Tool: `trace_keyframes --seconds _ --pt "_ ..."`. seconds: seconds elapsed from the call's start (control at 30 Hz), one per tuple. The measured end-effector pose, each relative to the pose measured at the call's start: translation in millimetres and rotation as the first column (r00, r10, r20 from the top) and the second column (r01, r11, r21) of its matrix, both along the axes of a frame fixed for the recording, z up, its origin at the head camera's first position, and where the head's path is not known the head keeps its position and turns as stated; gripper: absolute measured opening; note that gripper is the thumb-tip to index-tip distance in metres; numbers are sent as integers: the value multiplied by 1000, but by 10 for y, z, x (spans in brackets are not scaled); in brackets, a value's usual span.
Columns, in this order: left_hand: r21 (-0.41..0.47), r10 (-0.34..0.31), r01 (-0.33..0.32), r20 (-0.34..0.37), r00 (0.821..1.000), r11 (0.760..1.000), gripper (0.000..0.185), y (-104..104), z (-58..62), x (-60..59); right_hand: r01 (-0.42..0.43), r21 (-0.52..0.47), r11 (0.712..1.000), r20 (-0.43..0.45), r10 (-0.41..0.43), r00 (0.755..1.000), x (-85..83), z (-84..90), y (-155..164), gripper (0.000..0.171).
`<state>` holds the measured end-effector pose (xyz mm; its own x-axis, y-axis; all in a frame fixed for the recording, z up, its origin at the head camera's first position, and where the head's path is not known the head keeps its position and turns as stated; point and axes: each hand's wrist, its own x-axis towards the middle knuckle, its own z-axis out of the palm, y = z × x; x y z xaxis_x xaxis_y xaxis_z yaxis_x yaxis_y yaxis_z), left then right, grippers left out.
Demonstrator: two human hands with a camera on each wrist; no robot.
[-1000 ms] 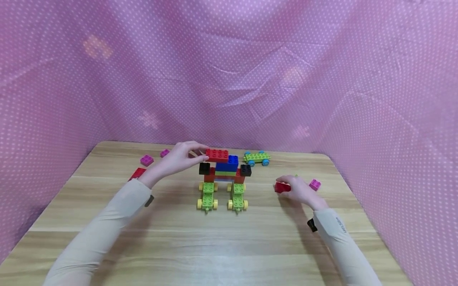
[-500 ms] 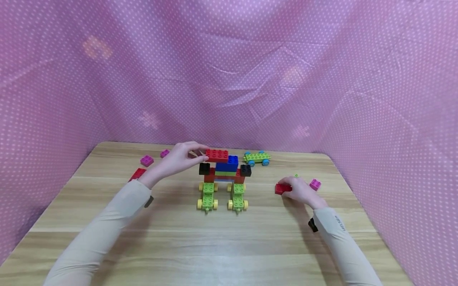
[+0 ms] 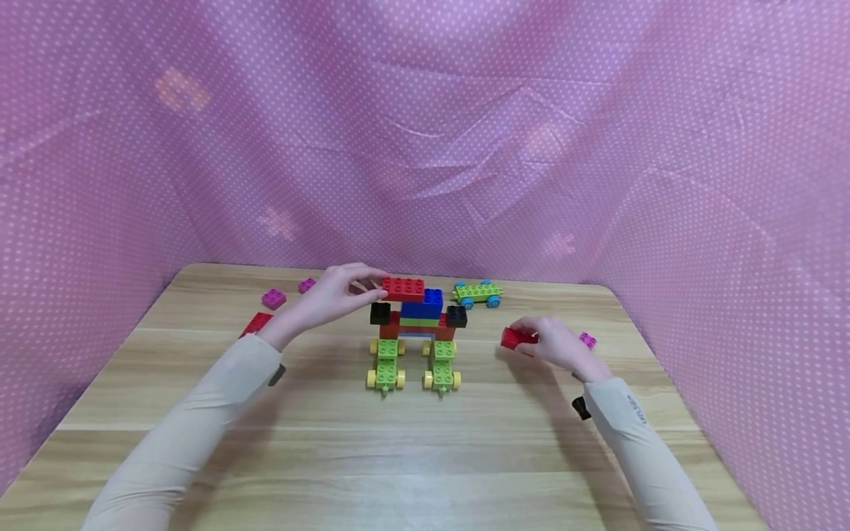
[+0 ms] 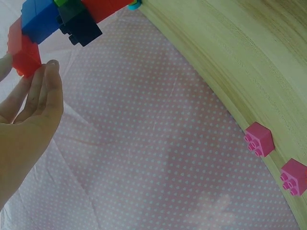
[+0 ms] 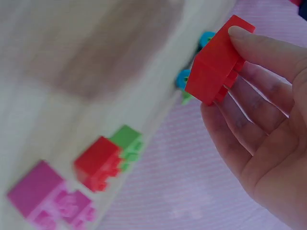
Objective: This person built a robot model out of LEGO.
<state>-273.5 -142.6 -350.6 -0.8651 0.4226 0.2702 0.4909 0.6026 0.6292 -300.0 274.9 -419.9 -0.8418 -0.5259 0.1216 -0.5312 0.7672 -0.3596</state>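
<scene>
My left hand (image 3: 335,295) pinches the left end of a long red brick (image 3: 403,288) between thumb and fingers. That brick sits on top of a toy brick build, overhanging a blue brick (image 3: 420,307) to the left. Black bricks (image 3: 457,316) stick out at both sides, and two green wheeled bases (image 3: 387,370) with yellow wheels stand at the bottom. Right of the build, my right hand (image 3: 554,343) holds another red brick (image 5: 216,62), which looks lifted off the table. The right wrist view shows the thumb on its smooth face and fingers on the stud side.
A green car base (image 3: 477,292) with blue wheels stands behind the build. Pink bricks (image 3: 274,298) and a partly hidden red brick (image 3: 255,323) lie at left. A pink brick (image 3: 587,340), a small red brick (image 5: 98,163) and a green brick (image 5: 125,139) lie at right.
My right hand has moved slightly left and away from me, carrying its red brick, which has tilted. The left hand and the build have stayed in place.
</scene>
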Motion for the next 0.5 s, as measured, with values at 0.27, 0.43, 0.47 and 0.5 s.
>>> trace_keyframes --seconds 0.27,0.43,0.47,0.5 --pt "2 6 -6 19 1000 1000 38 11 -12 3 -103 -31 994 -94 99 991 22 307 -149 30" --pt "-1 9 -9 18 1000 1000 38 14 -16 9 -146 -40 989 -144 138 980 33 533 -247 31" --pt "-1 10 -10 18 1000 1000 38 15 -17 10 -154 -48 987 -151 145 978 30 576 -266 31" --pt "-1 10 -10 17 1000 1000 38 14 -17 12 -164 -52 985 -161 154 975 29 618 -282 30"
